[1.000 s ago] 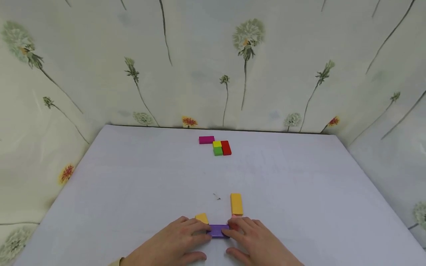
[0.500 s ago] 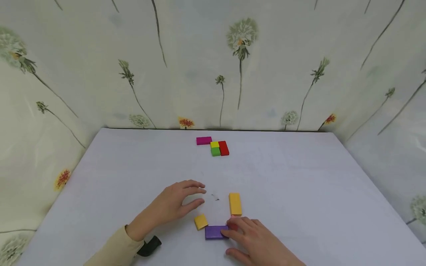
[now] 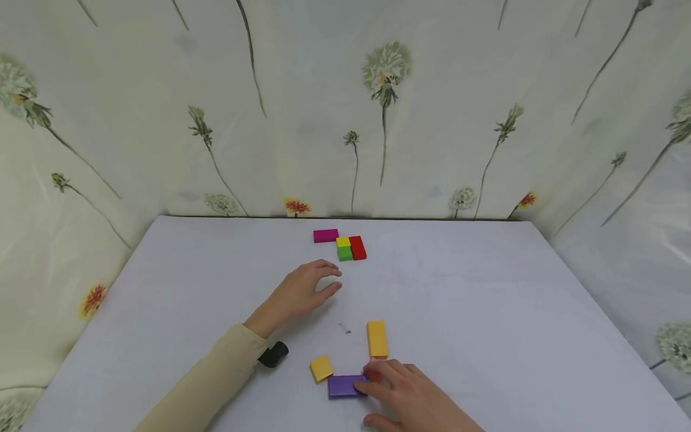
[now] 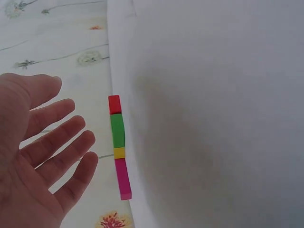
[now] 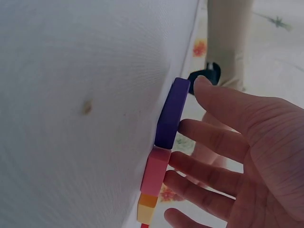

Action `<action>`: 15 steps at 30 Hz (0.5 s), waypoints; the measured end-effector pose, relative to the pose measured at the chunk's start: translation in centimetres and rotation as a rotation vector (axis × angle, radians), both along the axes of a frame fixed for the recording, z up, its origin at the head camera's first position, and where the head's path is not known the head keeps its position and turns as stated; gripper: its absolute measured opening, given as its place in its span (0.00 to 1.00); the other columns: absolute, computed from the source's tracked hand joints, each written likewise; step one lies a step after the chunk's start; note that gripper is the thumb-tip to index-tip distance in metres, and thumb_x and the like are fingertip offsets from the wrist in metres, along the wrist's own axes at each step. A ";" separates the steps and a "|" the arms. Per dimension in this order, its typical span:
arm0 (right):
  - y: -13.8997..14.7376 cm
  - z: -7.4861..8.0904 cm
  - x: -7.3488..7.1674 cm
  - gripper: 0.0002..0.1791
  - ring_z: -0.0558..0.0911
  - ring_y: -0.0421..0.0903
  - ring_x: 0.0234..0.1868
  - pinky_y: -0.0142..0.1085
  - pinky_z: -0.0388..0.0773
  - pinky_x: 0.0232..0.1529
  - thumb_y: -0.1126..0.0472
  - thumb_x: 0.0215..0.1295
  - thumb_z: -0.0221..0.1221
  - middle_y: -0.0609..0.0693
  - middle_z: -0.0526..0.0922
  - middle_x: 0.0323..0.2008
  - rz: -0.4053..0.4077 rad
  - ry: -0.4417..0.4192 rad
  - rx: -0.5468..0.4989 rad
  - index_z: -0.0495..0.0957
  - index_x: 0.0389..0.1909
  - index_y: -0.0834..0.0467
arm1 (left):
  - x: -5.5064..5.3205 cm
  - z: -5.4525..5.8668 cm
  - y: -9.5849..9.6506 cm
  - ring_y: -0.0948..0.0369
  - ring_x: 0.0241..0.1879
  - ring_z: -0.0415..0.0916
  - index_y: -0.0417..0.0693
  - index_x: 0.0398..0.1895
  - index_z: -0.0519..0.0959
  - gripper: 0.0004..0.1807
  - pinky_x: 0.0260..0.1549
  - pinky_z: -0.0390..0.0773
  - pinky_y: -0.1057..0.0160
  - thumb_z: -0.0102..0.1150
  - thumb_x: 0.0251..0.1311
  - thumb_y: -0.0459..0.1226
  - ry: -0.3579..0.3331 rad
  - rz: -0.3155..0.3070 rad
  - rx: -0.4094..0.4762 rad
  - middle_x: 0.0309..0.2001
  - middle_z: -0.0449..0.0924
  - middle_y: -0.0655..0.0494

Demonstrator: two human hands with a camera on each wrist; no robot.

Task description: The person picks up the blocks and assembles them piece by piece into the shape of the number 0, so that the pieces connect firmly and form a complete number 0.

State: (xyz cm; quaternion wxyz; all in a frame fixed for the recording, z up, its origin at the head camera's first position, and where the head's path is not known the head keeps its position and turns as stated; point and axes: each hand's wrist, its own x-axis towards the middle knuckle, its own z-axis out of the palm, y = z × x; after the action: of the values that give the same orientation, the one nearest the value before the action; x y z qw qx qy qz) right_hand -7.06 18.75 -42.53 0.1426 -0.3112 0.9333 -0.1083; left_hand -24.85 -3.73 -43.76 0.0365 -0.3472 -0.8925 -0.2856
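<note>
My left hand reaches over the table toward the far blocks, fingers loosely extended and holding nothing. Just beyond its fingertips lie a green block, a yellow block, a red block and a magenta block. My right hand rests its fingertips on a purple block and a pink block, partly hidden under the fingers in the head view. An orange-yellow oblong block stands beyond the pink one. A smaller orange-yellow block sits at the purple block's left corner.
The blocks lie on a white-covered table. A flower-patterned cloth rises behind and beside it. A small dark mark shows on the cover. A black strap-like device is on the left wrist.
My left hand has let go of the purple block's left side and moved forward toward the far blocks. The right hand stays at the purple and pink blocks. The head view shifts slightly.
</note>
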 end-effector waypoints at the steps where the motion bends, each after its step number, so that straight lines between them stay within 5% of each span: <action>1: 0.0 0.0 0.0 0.31 0.73 0.41 0.52 0.46 0.72 0.56 0.30 0.66 0.46 0.42 0.71 0.57 0.002 -0.003 0.001 0.75 0.62 0.40 | -0.4 -0.1 0.2 0.56 0.55 0.75 0.46 0.53 0.82 0.17 0.54 0.74 0.53 0.62 0.65 0.42 -0.005 0.008 -0.005 0.53 0.80 0.54; 9: 0.1 0.0 0.0 0.30 0.72 0.41 0.52 0.45 0.73 0.54 0.31 0.68 0.46 0.43 0.71 0.57 0.033 0.005 -0.003 0.76 0.62 0.42 | -2.8 -1.2 1.4 0.56 0.58 0.71 0.47 0.59 0.78 0.21 0.58 0.71 0.55 0.60 0.66 0.43 -0.080 0.051 -0.037 0.58 0.76 0.53; 15: 0.2 -0.1 -0.1 0.29 0.72 0.40 0.51 0.44 0.74 0.53 0.32 0.69 0.45 0.43 0.71 0.57 0.054 0.045 -0.010 0.77 0.61 0.43 | -3.9 -1.0 2.3 0.54 0.65 0.64 0.45 0.64 0.74 0.24 0.62 0.66 0.53 0.58 0.67 0.44 -0.085 0.056 -0.076 0.65 0.69 0.49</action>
State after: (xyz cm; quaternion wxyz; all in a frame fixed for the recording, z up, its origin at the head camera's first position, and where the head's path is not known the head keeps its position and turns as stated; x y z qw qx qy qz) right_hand -7.15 18.94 -42.65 0.1229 -0.3392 0.9271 -0.1020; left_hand -28.72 -1.42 -44.80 -0.0064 -0.3107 -0.9129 -0.2647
